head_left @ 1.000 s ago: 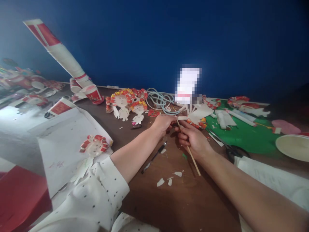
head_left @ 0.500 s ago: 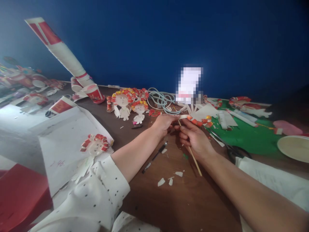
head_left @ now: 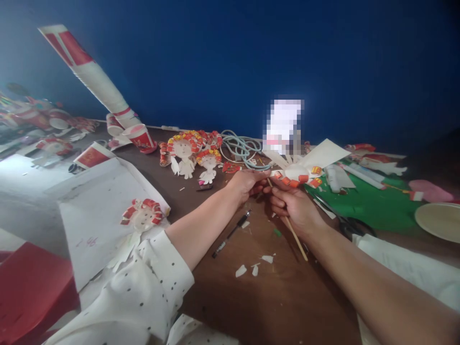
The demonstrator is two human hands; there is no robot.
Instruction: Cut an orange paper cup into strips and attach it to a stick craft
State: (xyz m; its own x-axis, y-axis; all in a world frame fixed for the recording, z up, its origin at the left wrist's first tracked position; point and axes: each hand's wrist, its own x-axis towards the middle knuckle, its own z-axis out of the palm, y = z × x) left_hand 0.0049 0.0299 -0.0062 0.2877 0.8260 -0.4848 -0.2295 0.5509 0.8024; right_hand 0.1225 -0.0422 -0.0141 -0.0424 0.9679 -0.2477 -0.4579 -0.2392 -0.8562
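Note:
My left hand (head_left: pixel 247 186) pinches the left edge of a white paper cutout (head_left: pixel 296 170), whose near rim has red, orange and yellow curled strips. Flat uncurled white strips fan out from its far side. In my right hand (head_left: pixel 295 209), closed fingers hold a thin wooden stick (head_left: pixel 296 239) that slants down to the right. Its upper end meets the cutout beside my left fingertips; exactly how they touch is hidden by the fingers. A black pen (head_left: pixel 232 234) lies on the brown table below my left wrist, near white paper scraps (head_left: pixel 241 271).
Finished paper figures with curled red hair (head_left: pixel 182 152) stand at the back, beside a coiled pale cable (head_left: pixel 241 148). Black-handled scissors (head_left: pixel 354 226) and a green sheet (head_left: pixel 381 211) lie at right. A paper cup (head_left: pixel 140 137) and stacked cup tube (head_left: pixel 97 84) are at left.
The paper cutout has turned, so its white middle and fanned strips now show above the curls. The stick's lower end has shifted slightly right with my right hand. My left hand stays nearly put.

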